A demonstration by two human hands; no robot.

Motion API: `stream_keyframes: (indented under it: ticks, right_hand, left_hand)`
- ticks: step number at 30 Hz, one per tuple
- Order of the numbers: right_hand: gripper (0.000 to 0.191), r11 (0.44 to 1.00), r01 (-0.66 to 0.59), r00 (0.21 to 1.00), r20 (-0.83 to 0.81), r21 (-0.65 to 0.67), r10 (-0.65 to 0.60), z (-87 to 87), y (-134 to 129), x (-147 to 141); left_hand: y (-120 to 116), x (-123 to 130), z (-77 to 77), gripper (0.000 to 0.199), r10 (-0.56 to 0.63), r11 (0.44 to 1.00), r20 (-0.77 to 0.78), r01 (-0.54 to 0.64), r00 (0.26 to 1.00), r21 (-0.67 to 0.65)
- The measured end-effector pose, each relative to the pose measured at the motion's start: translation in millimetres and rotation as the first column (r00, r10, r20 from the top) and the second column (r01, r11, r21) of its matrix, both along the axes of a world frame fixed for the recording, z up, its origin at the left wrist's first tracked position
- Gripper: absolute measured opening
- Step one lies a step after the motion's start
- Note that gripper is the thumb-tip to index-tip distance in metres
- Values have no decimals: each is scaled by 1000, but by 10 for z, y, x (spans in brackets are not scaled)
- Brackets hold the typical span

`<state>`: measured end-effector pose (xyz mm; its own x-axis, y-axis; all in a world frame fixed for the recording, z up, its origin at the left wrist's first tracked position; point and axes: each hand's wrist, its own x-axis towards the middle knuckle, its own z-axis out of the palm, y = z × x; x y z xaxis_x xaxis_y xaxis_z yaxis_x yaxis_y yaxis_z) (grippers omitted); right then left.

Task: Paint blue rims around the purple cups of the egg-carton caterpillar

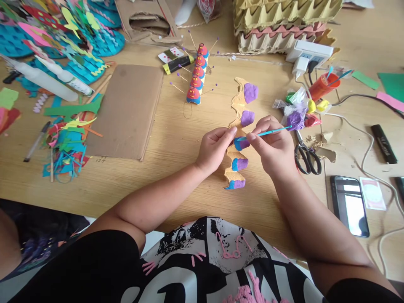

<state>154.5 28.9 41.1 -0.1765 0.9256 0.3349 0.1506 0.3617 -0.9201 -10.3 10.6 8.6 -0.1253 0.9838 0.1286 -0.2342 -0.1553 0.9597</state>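
A jagged strip of egg carton (pixel 239 100) lies lengthwise before me, its several cups covered in purple. The nearer cups also carry blue patches, which look like modelling clay. My left hand (pixel 214 151) pinches the strip near its middle between thumb and fingers. Between the thumb and fingers of my right hand (pixel 274 147) is a thin light-blue modelling tool (pixel 274 131), its tip at the blue patch on the middle cup. Beyond the strip stands a finished-looking row of red and blue painted carton cups (pixel 198 73) with smiling faces and purple-tipped sticks along both sides.
Scissors (pixel 307 158), bagged coloured clay (pixel 296 113) and a red cup (pixel 325 86) lie to the right, beside a phone (pixel 350 206) and a white cable. Cardboard (pixel 126 109), paper scraps (pixel 67 145) and glue bottles (pixel 41 78) are left. Egg trays (pixel 280 25) are stacked behind.
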Motion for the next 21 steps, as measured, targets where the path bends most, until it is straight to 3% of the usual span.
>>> stream_keyframes:
  ticks: [15, 21]
  right_hand:
    - [36, 997, 24, 999, 24, 79, -26, -4, -1, -14]
    - [42, 999, -17, 998, -60, -38, 15, -8, -15, -32]
  left_hand:
    - [-32, -14, 9, 65, -44, 999, -2, 44, 999, 0]
    - [-18, -11, -2, 65, -35, 999, 0, 35, 999, -5]
